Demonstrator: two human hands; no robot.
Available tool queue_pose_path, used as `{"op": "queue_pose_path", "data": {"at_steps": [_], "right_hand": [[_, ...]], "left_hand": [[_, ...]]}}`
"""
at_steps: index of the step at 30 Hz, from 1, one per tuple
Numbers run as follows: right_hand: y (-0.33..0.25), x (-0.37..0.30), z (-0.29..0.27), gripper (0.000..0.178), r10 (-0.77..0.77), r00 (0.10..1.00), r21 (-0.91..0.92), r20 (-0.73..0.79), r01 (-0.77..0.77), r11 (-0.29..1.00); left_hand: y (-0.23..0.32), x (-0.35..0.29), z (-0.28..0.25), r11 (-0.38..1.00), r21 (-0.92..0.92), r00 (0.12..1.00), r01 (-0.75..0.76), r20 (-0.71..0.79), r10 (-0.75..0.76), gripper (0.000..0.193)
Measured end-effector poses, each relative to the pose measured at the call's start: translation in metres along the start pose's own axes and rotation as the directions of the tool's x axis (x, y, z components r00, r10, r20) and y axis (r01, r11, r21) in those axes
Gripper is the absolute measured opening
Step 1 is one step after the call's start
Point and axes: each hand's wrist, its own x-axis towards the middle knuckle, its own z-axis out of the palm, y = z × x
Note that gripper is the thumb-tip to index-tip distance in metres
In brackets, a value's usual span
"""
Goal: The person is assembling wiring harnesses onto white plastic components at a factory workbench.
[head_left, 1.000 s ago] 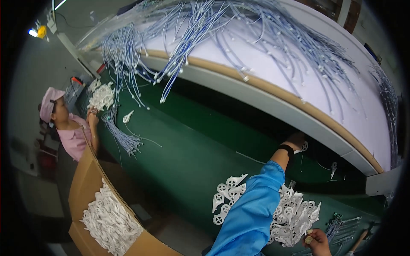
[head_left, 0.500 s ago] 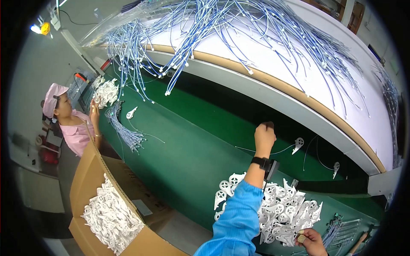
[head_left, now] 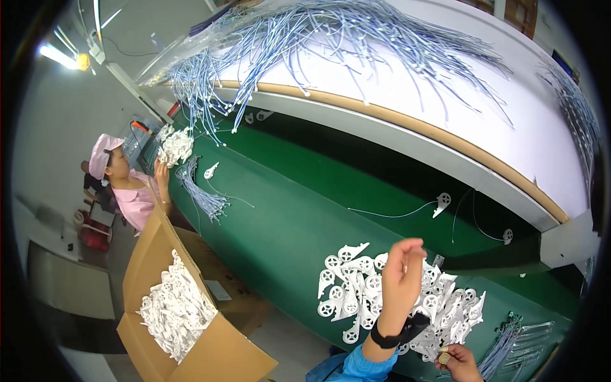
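L hand over pile of white plastic pts, near edge of green tabletop; grip slack, fingers loosely bent. R hand beside pile's R side, fingers bent; grip unclear, can't tell if holding. Wire bundle to its R. Wired pt twd far edge.

The scene is viewed in wide fisheye from the person's head, directed down and forward across the green workbench. The left hand and right hand are caught from near at lower right, a co-worker from farther off at left, and the shelf edge is bent into a curve.
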Motion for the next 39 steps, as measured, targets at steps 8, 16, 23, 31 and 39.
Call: {"op": "queue_pose_path", "data": {"at_steps": [8,16,23,31,39], "right_hand": [[0.070,0.003,-0.006,0.014,-0.020,0.990,0.155,0.138,-0.002,0.988],[0.167,0.020,-0.016,0.019,-0.206,0.941,0.179,0.269,0.162,0.970],[0.271,-0.041,-0.008,0.025,-0.420,0.899,0.318,0.126,0.365,0.875],[0.332,-0.079,-0.013,0.018,-0.498,0.846,0.278,-0.193,0.533,0.799],[0.329,-0.092,-0.073,0.023,-0.555,0.745,0.129,-0.369,0.633,0.764]], "left_hand": [[-0.023,-0.120,-0.037,0.909,0.059,0.532,0.412,0.794,-0.293,0.017],[-0.091,-0.168,-0.114,0.972,0.185,0.271,0.143,0.938,-0.218,0.015],[-0.132,-0.273,-0.134,0.918,0.373,0.581,0.137,0.720,-0.379,0.014],[-0.187,-0.291,-0.136,0.801,0.358,0.646,-0.480,0.762,0.047,0.007],[-0.217,-0.303,-0.080,0.641,0.137,0.380,-0.755,0.888,0.258,0.006]]}}
